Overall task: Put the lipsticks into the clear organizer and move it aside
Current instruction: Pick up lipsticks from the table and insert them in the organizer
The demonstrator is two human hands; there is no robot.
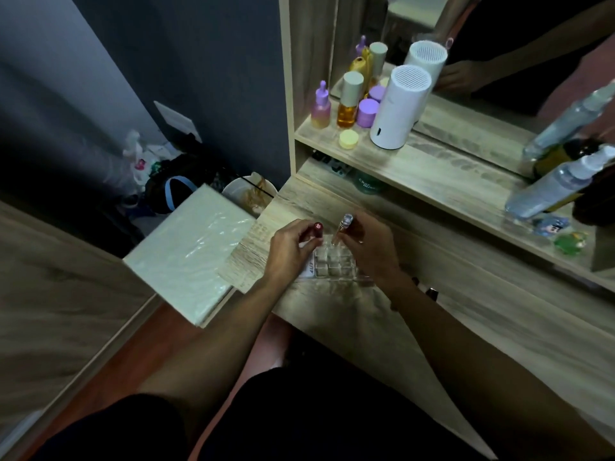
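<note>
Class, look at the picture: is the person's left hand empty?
No. The left hand grips a dark red lipstick upright over the clear organizer, while the right hand holds a clear-capped one.

A dark red lipstick (318, 229) and a clear-capped lipstick (342, 229) stand upright over the clear organizer's (332, 261) far compartments.

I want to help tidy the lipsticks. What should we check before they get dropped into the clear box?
1. Left hand grips the dark red lipstick tube: ok.
2. Right hand grips the clear-capped lipstick tube: ok.
3. Clear plastic grid organizer sits flat on the wooden desk: ok.
4. Compartments empty: cannot tell, they are see-through.
5. Both tubes upright above the organizer: ok.
</note>
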